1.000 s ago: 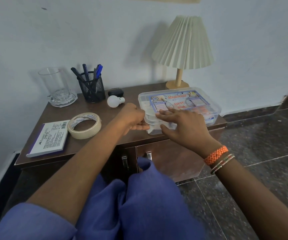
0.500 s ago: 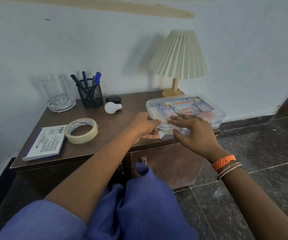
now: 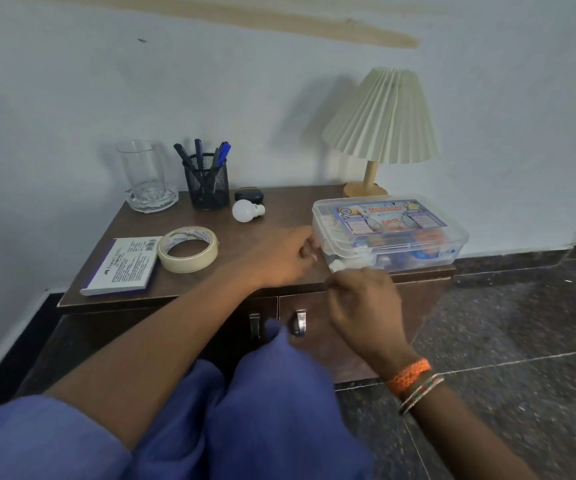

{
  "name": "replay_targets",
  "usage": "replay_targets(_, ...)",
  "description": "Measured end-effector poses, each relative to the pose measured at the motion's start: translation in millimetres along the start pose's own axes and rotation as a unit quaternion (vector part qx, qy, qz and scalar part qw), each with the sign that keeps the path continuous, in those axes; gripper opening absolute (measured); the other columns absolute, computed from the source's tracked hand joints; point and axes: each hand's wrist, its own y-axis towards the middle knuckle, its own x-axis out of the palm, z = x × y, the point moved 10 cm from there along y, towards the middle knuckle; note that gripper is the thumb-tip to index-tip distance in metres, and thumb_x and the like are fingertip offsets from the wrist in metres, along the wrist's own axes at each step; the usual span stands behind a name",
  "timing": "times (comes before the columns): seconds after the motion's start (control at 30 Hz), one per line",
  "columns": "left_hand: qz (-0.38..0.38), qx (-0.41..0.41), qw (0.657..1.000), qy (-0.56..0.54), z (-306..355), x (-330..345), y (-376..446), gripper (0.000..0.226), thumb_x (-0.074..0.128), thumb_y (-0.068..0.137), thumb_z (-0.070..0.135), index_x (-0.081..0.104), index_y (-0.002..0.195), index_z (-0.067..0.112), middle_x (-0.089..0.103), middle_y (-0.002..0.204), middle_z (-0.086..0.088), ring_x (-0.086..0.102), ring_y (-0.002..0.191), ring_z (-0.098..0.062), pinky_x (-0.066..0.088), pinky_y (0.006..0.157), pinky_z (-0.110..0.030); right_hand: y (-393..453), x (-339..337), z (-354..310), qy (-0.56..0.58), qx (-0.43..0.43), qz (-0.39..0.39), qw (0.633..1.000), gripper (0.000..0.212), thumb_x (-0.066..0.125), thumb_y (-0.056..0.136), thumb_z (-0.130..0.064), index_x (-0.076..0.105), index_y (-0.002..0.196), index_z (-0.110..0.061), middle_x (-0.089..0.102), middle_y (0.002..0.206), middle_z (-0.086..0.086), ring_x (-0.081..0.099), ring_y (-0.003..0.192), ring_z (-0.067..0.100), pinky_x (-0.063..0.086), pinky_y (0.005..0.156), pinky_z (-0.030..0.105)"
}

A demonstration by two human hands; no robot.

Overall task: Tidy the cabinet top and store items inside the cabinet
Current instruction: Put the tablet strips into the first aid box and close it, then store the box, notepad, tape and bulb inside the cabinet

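Note:
A clear plastic first-aid box [image 3: 390,233] with a printed lid sits on the right part of the brown cabinet top [image 3: 272,220]. My left hand [image 3: 286,259] rests on the top, its curled fingers and thumb on the box's left end. My right hand [image 3: 366,303] is off the box, in front of the cabinet's front edge above the right door. Its fingers are loosely curled and hold nothing. Both doors are closed, with the right handle [image 3: 300,322] and left handle [image 3: 254,325] side by side.
On the top also lie a roll of masking tape [image 3: 188,249], a notepad [image 3: 122,266], a white bulb [image 3: 246,210], a small black case [image 3: 249,194], a mesh pen holder [image 3: 207,185], a glass [image 3: 144,174] and a pleated lamp [image 3: 381,123]. My blue-clad knees are close to the doors.
My right hand has left the box lid and dropped below the cabinet's front edge. My left hand stays at the box's left end. The view has tilted up and pulled back.

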Motion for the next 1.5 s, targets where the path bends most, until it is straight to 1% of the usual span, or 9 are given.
replay_targets(0.17,-0.049,0.0,0.999,-0.012,-4.0,4.4,-41.7,0.021,0.057,0.089,0.014,0.059,0.11,0.011,0.06,0.093,0.002,0.052,0.079,-0.009,0.042,0.069,-0.017,-51.8,92.5,35.7,0.136,0.232,-0.19,0.944,0.017,0.058,0.082,-0.028,0.064,0.095,-0.02,0.07,0.096,0.001,0.064,0.091,0.023,0.05,0.076,0.032)
replay_targets(0.53,-0.059,-0.103,0.987,0.11,-22.1,42.9,-96.9,0.041,0.051,0.092,0.026,0.042,0.129,0.009,0.05,0.123,-0.015,0.05,0.114,-0.029,0.042,0.097,-0.04,-68.4,113.2,20.7,0.267,0.338,-0.067,0.9,0.022,0.051,0.091,-0.026,0.039,0.099,-0.01,0.066,0.091,0.013,0.063,0.085,0.038,0.044,0.068,0.036)
replay_targets(0.73,0.045,-0.16,0.985,-0.054,-35.9,76.4,-79.8,0.04,0.051,0.092,0.028,0.037,0.121,0.003,0.053,0.116,-0.021,0.054,0.109,-0.035,0.044,0.095,-0.044,-64.3,116.9,19.0,0.226,0.272,-0.098,0.93,0.026,0.043,0.096,-0.032,0.036,0.103,-0.008,0.066,0.094,0.015,0.063,0.087,0.04,0.045,0.069,0.04)
replay_targets(0.9,0.237,-0.206,0.932,-0.183,-51.9,91.0,-106.3,0.027,0.046,0.093,0.014,0.046,0.119,0.006,0.058,0.108,-0.016,0.056,0.098,-0.027,0.046,0.089,-0.04,-76.7,107.6,21.9,0.203,0.303,-0.084,0.927,0.023,0.039,0.097,-0.024,0.039,0.108,-0.004,0.064,0.089,0.014,0.061,0.081,0.036,0.04,0.065,0.035)
replay_targets(1.0,0.227,-0.185,0.93,-0.22,-59.3,117.0,-124.0,0.026,0.047,0.092,0.009,0.052,0.117,0.005,0.061,0.112,-0.014,0.058,0.101,-0.022,0.046,0.087,-0.03,-83.3,97.8,20.7,0.201,0.289,-0.069,0.933,0.019,0.039,0.097,-0.02,0.041,0.107,-0.004,0.063,0.086,0.011,0.059,0.074,0.03,0.04,0.063,0.033)
replay_targets(1.17,0.252,-0.212,0.865,-0.379,-67.4,108.6,-125.5,0.032,0.051,0.092,0.009,0.058,0.123,0.01,0.062,0.121,-0.007,0.057,0.113,-0.014,0.044,0.1,-0.026,-86.7,95.7,22.8,0.238,0.296,-0.076,0.922,0.019,0.038,0.097,-0.018,0.046,0.106,-0.004,0.065,0.092,0.015,0.062,0.082,0.036,0.047,0.07,0.038)
replay_targets(1.3,0.203,-0.284,0.837,-0.421,-65.0,109.3,-112.2,0.04,0.051,0.089,0.04,0.064,0.114,0.011,0.064,0.111,0.0,0.057,0.103,-0.015,0.044,0.09,-0.024,-98.1,87.5,26.8,0.277,0.331,-0.081,0.898,0.026,0.034,0.099,-0.026,0.051,0.104,-0.007,0.065,0.094,0.009,0.063,0.088,0.033,0.05,0.078,0.041)
replay_targets(1.37,0.168,-0.318,0.815,-0.455,-72.6,114.2,-111.8,0.05,0.046,0.084,0.056,0.07,0.096,0.013,0.068,0.102,-0.004,0.062,0.096,-0.02,0.047,0.093,-0.035,-110.7,76.0,39.2,0.278,0.398,-0.052,0.873,0.033,0.035,0.099,-0.032,0.05,0.109,-0.005,0.064,0.105,0.014,0.061,0.096,0.035,0.045,0.079,0.036)
replay_targets(1.5,0.117,-0.28,0.825,-0.476,-63.9,119.2,-107.7,0.035,0.037,0.098,0.027,0.062,0.075,0.016,0.063,0.08,-0.001,0.058,0.073,-0.015,0.048,0.076,-0.032,-113.7,44.1,80.0,0.257,0.524,-0.006,0.812,0.078,0.048,0.091,-0.053,0.019,0.142,-0.002,0.033,0.144,0.023,0.045,0.123,0.043,0.039,0.098,0.043)
